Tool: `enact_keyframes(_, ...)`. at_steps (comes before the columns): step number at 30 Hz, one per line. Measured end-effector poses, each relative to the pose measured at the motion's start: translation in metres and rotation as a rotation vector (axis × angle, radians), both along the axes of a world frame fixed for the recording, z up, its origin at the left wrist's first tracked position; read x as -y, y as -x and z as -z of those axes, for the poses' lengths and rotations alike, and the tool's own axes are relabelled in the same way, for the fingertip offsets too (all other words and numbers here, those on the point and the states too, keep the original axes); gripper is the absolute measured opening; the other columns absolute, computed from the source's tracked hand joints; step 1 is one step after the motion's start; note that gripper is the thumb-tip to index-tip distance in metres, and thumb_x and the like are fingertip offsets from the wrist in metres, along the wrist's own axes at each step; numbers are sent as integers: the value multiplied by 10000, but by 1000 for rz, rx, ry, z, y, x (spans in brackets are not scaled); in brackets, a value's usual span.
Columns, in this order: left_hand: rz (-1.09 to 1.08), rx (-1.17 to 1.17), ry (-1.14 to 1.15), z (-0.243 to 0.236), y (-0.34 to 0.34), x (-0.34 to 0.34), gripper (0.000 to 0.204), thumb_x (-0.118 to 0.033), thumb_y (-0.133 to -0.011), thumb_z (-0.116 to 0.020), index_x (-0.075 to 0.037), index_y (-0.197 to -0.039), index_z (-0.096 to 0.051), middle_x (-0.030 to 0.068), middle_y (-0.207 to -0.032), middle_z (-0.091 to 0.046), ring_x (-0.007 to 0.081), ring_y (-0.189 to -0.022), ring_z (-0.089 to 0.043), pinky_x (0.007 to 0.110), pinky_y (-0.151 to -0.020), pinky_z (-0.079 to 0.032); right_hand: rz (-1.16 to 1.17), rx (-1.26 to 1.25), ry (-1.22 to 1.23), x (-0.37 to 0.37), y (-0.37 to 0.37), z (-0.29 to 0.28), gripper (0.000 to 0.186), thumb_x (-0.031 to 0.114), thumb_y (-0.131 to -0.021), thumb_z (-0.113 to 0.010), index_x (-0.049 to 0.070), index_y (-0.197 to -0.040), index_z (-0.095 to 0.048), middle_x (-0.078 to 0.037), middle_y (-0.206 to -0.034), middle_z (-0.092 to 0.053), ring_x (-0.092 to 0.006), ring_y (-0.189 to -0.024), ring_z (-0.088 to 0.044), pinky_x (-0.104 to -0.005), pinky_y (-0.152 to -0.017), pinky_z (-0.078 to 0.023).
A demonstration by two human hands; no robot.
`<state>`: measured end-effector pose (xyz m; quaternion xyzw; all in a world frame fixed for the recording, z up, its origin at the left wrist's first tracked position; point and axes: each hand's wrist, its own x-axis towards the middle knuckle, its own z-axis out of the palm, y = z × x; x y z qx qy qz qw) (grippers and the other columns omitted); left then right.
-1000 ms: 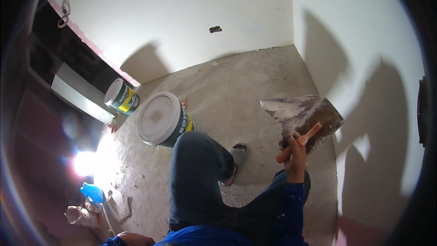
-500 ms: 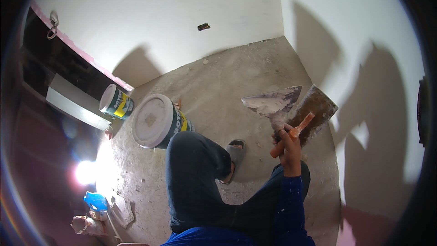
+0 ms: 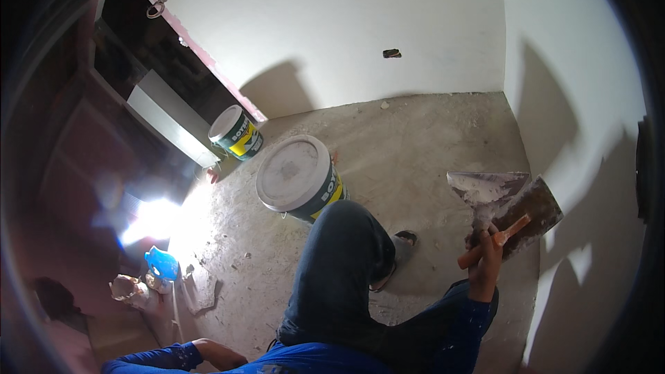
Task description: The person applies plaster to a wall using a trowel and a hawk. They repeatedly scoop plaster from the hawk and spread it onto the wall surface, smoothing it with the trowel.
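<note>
At the right, my right hand (image 3: 488,257) is closed around two tools held together. One is a rectangular plastering trowel (image 3: 547,211) with an orange handle, its blade brown and smeared. The other is a wide putty knife (image 3: 493,188) with pale compound on its flared blade. Both blades are held out over the floor near the right wall. My left hand (image 3: 219,354) is low at the picture's lower edge, beside my body. Its fingers are hidden, and I see nothing held there.
A large lidded bucket (image 3: 294,173) stands by my knee, with a smaller bucket (image 3: 237,133) beyond it near the dark doorway. A bright lamp (image 3: 154,220) shines at the left. Close to it are a blue plastic piece (image 3: 162,263) and a torn bag (image 3: 131,291). White walls meet ahead.
My view has turned left, so the buckets and tools appear farther right. My left hand and sleeve have come into sight at the lower edge. The right hand keeps both tools.
</note>
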<state>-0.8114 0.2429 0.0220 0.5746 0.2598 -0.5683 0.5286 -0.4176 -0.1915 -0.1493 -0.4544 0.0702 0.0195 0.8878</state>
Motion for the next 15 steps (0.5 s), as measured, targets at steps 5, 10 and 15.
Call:
enact_keyframes(5,3,15,-24,-1,-12,-3,289,-187,-934,-580,-36,-1170,-652,80,-982,-685,150,-922,-610,319,-787,-497,18,1,-14,1,1,2,454,235,-919,-666,-32,-1258,-526,-65,-912,-598,-153,-781,-563,-278,-670,-455)
enact_keyframes(10,17,29,-47,-2,-20,-5,285,-186,-934,-580,-35,-1164,-652,80,-974,-684,151,-915,-610,319,-783,-497,16,48,-78,1,0,5,498,230,-900,-686,-45,-1286,-535,-75,-943,-620,-160,-808,-584,-292,-696,-476)
enact_keyframes(15,28,72,-63,-10,-18,-9,281,-185,-934,-580,-33,-1159,-652,80,-967,-683,151,-908,-611,319,-778,-496,31,-3,-20,-1,1,2,505,255,-892,-683,-42,-1275,-545,-66,-923,-612,-154,-814,-579,-289,-700,-471)
